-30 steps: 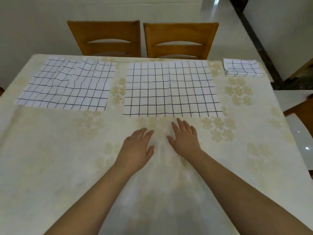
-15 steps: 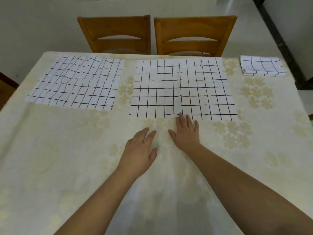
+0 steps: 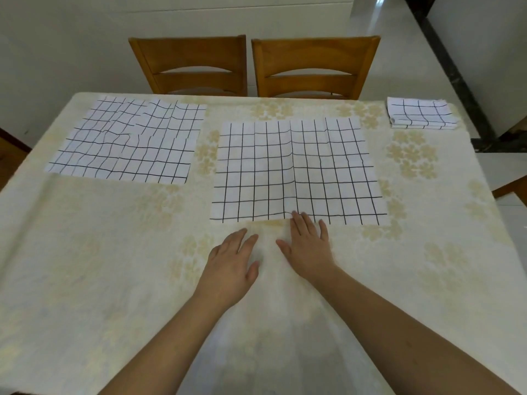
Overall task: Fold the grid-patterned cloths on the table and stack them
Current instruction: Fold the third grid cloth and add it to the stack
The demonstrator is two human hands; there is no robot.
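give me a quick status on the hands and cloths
Both hands open: left hand flat on tablecloth, right hand fingertips on middle cloth near edge. Left cloth unfolded, folded stack far right. Nothing blocking.

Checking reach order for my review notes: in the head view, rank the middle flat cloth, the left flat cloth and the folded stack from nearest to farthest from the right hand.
1. Middle flat cloth, under the right hand fingertips.
2. Left flat cloth, far left.
3. Folded stack, far right corner.
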